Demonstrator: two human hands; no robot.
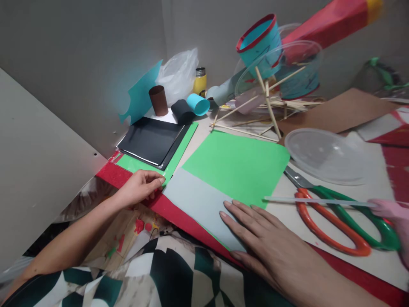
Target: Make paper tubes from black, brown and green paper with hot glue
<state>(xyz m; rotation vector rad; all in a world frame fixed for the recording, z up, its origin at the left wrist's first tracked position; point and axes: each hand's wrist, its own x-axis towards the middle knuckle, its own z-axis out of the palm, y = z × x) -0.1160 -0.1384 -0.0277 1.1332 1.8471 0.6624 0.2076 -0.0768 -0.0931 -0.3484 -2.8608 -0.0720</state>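
A light grey sheet of paper (194, 192) lies over the near part of a bright green sheet (239, 162). Green peeks out along its front edge. My right hand (255, 232) rests flat on the grey sheet's right end, fingers stretched out. At the left end of the grey sheet, my left hand (143, 185) has curled fingers, with thumb and forefinger close together beside the sheet's corner. Whether anything is pinched there is hidden. Scissors (332, 213) with orange and green handles lie right of the green sheet, a glue gun's pink tip and thin glue stick (319, 201) across them.
Black sheets (153, 140) lie on green paper (179, 149) at left. Behind stand a brown paper tube (158, 101), a blue tube (198, 105) and a yellow jar (200, 82). A stick frame (268, 102), clear lid (326, 155) and brown card (341, 111) sit at back right.
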